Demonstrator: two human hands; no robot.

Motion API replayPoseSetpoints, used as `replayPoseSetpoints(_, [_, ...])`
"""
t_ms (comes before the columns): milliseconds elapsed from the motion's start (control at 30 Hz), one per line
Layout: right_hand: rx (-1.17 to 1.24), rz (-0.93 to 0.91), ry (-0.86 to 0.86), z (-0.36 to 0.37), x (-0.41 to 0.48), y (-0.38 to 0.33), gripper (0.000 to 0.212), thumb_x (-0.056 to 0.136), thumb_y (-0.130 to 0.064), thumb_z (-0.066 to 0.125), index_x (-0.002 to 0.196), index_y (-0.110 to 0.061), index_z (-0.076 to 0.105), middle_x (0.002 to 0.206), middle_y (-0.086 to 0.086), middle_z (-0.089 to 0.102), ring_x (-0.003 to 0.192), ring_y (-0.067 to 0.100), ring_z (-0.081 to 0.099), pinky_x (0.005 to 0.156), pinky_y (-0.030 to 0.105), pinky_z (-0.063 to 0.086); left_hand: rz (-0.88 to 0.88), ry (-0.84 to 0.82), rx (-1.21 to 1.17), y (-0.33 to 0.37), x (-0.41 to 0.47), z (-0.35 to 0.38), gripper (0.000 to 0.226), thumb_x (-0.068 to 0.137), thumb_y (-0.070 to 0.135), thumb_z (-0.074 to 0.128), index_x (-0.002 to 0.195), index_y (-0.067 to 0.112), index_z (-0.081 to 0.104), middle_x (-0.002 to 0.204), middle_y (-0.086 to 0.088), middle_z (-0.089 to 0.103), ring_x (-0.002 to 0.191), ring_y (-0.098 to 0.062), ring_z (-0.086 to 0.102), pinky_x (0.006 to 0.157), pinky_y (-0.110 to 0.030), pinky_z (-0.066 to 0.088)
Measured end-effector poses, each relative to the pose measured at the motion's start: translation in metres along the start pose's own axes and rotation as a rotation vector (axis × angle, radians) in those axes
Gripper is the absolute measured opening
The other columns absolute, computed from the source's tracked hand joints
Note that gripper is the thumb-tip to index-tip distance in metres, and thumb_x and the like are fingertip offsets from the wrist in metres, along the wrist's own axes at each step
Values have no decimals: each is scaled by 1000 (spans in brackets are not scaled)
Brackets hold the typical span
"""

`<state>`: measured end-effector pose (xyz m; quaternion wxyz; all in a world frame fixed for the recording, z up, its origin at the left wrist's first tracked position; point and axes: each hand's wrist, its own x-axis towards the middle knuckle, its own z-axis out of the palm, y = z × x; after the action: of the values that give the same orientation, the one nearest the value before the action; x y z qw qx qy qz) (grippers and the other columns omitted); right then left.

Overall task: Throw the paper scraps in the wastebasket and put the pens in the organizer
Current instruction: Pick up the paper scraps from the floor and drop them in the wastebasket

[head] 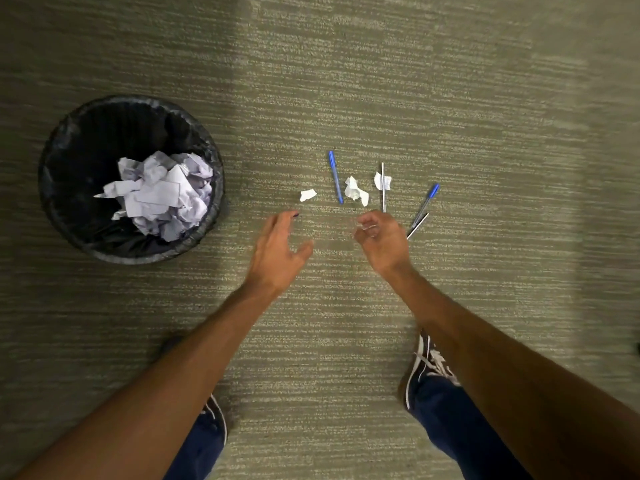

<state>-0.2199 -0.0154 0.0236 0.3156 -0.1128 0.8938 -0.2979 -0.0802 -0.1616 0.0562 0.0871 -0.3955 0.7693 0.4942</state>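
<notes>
Both arms reach over the carpet (450, 98), and the left hand (277, 251) hangs spread and empty near a small paper scrap (308, 195). The right hand (382, 242) curls loosely with nothing in it, short of a blue pen (336, 177), two more scraps (356, 190) (378, 180), a grey pen (383, 199) and a blue-capped pen (425, 204). The wastebasket (69, 133) sits far left, crumpled paper (162, 195) inside.

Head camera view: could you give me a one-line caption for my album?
Two bare hands, left hand and right hand, reach toward paper scraps and pens on carpet, beside a paper-filled wastebasket.
</notes>
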Motion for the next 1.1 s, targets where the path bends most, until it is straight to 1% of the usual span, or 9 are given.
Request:
replayPoseSetpoints(133, [-261,-147,2,-4,54,43,33,90,-12,69,123,-15,64,124,9,66,110,27,66,94,46,56,1,-19,64,-8,47,43,76,88,27,76,152,23,34,153,-3,34,137,-20,43,115,-48,37])
replayPoseSetpoints(200, [-359,-199,0,-4,84,59,34,93,-10,64,127,-13,61,125,13,65,115,32,62,97,50,53,19,5,103,-17,77,63,79,85,26,79,151,22,35,151,-5,36,137,-22,42,117,-47,36])
replayPoseSetpoints(367, [-580,-338,2,-6,157,86,51,90,9,52,138,-9,53,134,17,59,119,35,57,99,49,51,56,125,267,-42,139,103,78,83,30,80,147,15,38,149,-12,40,136,-31,44,113,-53,39])
replayPoseSetpoints(500, [-696,-444,9,-6,200,103,61,82,15,52,137,-10,51,134,13,56,126,31,50,102,46,48,83,160,312,-51,161,117,78,85,29,78,148,11,36,150,-11,41,137,-29,41,116,-51,35])
replayPoseSetpoints(667, [-695,-479,39,-1,228,110,38,86,7,61,120,-8,61,122,11,56,113,27,52,96,46,52,87,149,330,-60,174,123,76,85,22,78,150,15,39,153,-6,41,139,-25,42,118,-46,36])
replayPoseSetpoints(767, [-709,-485,45,0,231,108,17,90,2,61,103,-7,65,117,9,55,109,23,50,101,44,48,65,137,337,-62,180,125,74,88,18,75,152,21,37,154,-3,39,139,-22,43,118,-47,37])
replayPoseSetpoints(967, [-482,-554,102,-12,222,101,9,88,-6,67,95,-12,66,115,3,58,111,19,51,102,36,42,11,173,375,-51,189,128,58,91,11,70,144,22,50,150,-5,45,128,-22,54,111,-46,46])
replayPoseSetpoints(1033, [-354,-571,91,-13,220,100,9,86,-12,68,94,-15,64,115,2,58,113,19,52,104,40,41,-5,176,394,-49,190,130,60,90,6,70,145,20,50,150,-6,45,127,-22,55,111,-42,47])
replayPoseSetpoints(1100, [-235,-596,3,-7,220,101,10,82,-20,69,91,-21,63,121,3,58,121,22,51,108,55,37,-51,174,393,-50,191,131,62,90,-2,67,145,19,49,152,-7,42,127,-22,55,109,-41,49])
